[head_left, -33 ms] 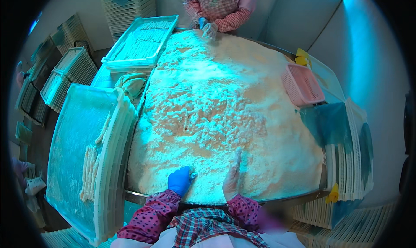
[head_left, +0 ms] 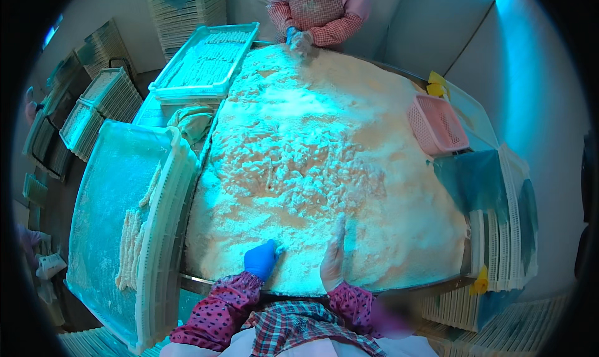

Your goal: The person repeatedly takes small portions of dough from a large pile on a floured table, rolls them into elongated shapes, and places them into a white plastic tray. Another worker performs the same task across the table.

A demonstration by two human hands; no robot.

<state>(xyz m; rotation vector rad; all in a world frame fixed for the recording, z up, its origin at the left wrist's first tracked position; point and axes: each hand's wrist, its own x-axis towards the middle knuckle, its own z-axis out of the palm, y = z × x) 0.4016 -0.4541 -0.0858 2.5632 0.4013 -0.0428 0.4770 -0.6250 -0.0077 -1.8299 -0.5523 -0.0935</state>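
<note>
I am seeing almost no change since the earlier frame; the whole scene is only sitting slightly further right. My left hand (head_left: 261, 260), blue-gloved, is still curling over the white powder (head_left: 405, 213); I cannot tell whether it is gripping anything. My right hand (head_left: 332, 257) is extending flat, apart from it. Pale lumps (head_left: 299, 170) are lying beyond both, mid-desk (head_left: 199, 285).

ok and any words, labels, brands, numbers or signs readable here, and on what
None can be read.
Co-worker's checked apron: a faint mark, too small and blurred to tell whether it holds letters.
Pink basket and large tray at left: nothing legible shows.
</note>
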